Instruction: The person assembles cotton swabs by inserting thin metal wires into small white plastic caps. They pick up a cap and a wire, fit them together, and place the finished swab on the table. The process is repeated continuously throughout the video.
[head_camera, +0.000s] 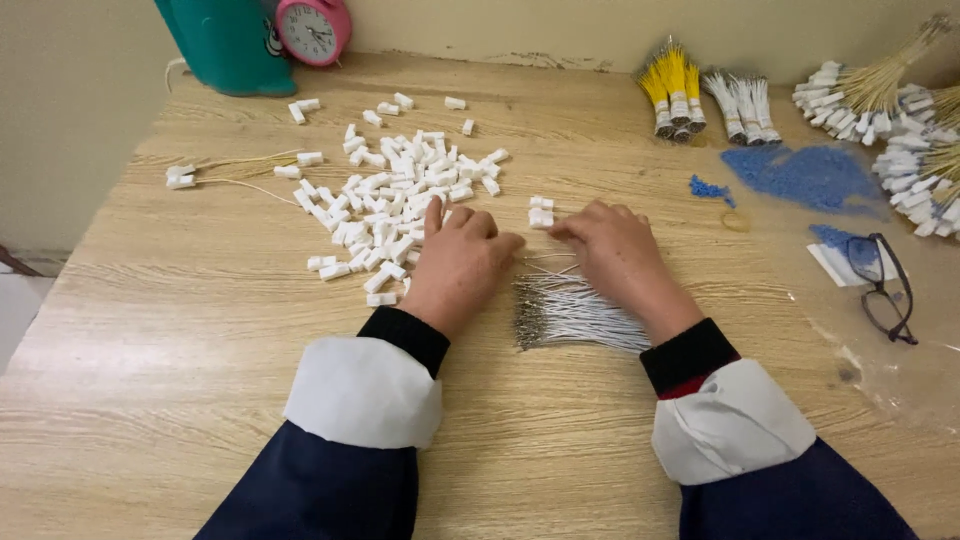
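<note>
My left hand (458, 262) rests on the wooden table (200, 350), its forefinger stretched into a pile of small white plastic connectors (395, 200). To its right, my right hand (612, 248) has its fingers pinched together beside two white connectors (541, 211); thin white wires run under it, and whether it grips one I cannot tell. A bundle of short white wires with bare metal ends (570, 315) lies between my wrists.
Teal container (228, 42) and pink alarm clock (313, 28) stand at the back left. Bundles of yellow (673, 88) and white (742, 102) wires, finished wire bunches (900, 120), blue beads (800, 175) and eyeglasses (885, 285) lie at the right.
</note>
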